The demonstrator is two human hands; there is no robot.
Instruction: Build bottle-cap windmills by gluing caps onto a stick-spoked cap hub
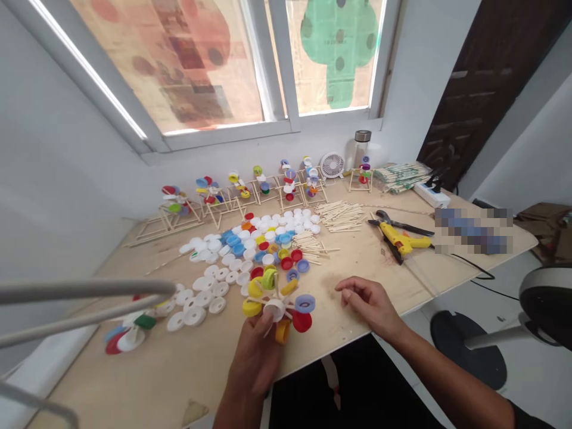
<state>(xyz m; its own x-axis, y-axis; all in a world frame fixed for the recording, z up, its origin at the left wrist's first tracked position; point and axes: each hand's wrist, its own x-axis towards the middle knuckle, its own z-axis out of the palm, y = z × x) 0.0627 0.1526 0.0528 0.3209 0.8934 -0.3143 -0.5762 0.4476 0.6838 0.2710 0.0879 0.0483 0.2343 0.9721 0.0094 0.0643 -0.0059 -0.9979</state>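
My left hand (pixel 257 357) grips a small wheel of bottle caps and wooden sticks by its white cap hub (pixel 274 309). Yellow, orange, red and lilac caps sit at the ends of its sticks, including a red cap (pixel 302 322) on the right side. My right hand (pixel 369 304) is just above the table to the right of the wheel, fingers loosely bent and apart, with nothing visible in them. Beyond the wheel lie loose coloured caps (pixel 296 255) and white caps with holes (pixel 195 315).
Stick frames with cap wheels (pixel 263 189) stand along the wall. Cut sticks (pixel 342 215) lie near a yellow glue gun (pixel 402 240) and pliers (pixel 404 224). Another cap wheel (pixel 131 338) lies left, behind a blurred grey bar (pixel 80 293). A power strip (pixel 431 194) sits back right.
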